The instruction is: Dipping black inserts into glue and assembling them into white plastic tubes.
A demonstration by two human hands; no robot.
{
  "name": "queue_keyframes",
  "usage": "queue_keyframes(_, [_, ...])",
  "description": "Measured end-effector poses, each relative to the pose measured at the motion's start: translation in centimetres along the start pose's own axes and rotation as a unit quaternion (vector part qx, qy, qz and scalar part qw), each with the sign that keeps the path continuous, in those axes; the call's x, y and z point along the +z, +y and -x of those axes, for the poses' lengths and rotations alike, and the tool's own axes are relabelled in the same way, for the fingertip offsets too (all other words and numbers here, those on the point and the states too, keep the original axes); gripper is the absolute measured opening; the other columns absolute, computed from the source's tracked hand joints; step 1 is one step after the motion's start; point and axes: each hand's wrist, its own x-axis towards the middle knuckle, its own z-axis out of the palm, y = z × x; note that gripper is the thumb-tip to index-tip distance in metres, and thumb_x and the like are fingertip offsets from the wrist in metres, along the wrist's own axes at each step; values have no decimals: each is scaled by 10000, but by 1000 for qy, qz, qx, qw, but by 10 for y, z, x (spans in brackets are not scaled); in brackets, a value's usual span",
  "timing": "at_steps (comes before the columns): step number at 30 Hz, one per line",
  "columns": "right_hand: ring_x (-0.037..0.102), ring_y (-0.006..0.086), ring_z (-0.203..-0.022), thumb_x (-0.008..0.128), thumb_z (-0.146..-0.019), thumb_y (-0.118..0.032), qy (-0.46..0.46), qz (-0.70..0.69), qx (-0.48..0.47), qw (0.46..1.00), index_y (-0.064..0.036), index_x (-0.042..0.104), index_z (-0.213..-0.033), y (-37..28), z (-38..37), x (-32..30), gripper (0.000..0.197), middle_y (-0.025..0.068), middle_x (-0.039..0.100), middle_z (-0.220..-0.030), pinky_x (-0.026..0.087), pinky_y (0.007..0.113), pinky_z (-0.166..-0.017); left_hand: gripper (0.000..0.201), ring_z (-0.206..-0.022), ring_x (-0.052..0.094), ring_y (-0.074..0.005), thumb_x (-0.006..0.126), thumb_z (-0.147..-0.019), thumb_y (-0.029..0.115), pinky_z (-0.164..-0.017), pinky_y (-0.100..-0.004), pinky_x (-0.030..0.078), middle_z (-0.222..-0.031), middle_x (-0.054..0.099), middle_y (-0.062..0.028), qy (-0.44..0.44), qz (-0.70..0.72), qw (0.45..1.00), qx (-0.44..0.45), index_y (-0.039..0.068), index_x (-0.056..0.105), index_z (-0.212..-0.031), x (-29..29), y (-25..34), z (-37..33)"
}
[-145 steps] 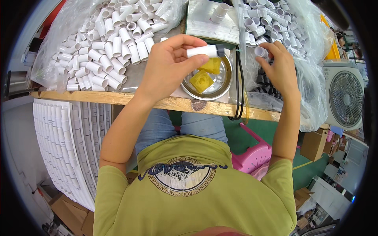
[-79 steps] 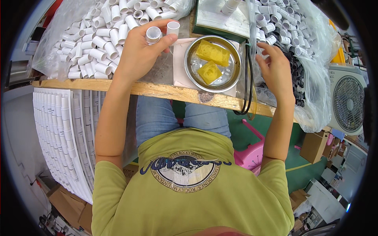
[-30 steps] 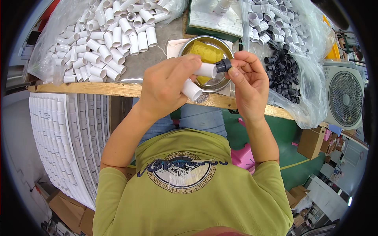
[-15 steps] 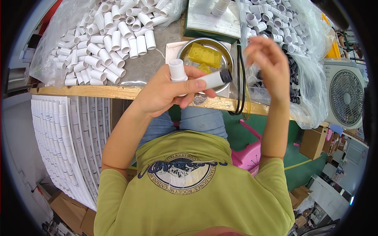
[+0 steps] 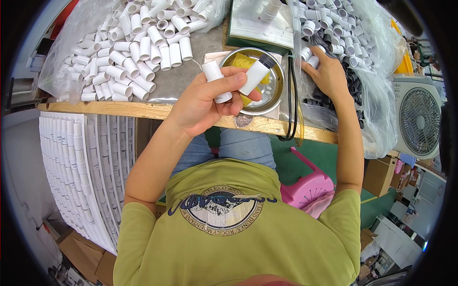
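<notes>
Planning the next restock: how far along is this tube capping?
Done: one white tube in the left hand carries a dark cap. In hand: a second tube uncapped; the right hand reaches among loose parts. Left: a large pile of white tubes.

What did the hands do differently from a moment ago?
The right hand let go of the dark-capped tube and moved off to the right, onto the small pieces in the clear bag. The left hand still holds that tube and a second white tube, lifted over the metal bowl. The bowl and the white tube pile stayed put.
</notes>
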Motion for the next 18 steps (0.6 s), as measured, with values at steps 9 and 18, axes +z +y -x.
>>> queue_keyframes(9, [608, 312, -772, 695, -802, -252, 46, 14, -79, 996, -129, 531, -1232, -13, 19, -8, 476, 135, 532, -1127, 503, 400, -709, 333, -576, 527, -66, 588, -925, 243, -494, -182, 364, -903, 674, -144, 21, -75, 997, 14, 8, 578, -1162, 8, -1, -4])
queue_keyframes(18, [591, 246, -710, 734, -765, -195, 148, -127, -122, 973, -82, 637, -1049, -25, 19, -13, 320, 88, 611, -878, 479, 334, -671, 314, -580, 547, -60, 608, -913, 224, -490, -180, 368, -899, 681, -126, 27, -103, 993, 41, 27, 588, -1157, 10, -1, -7])
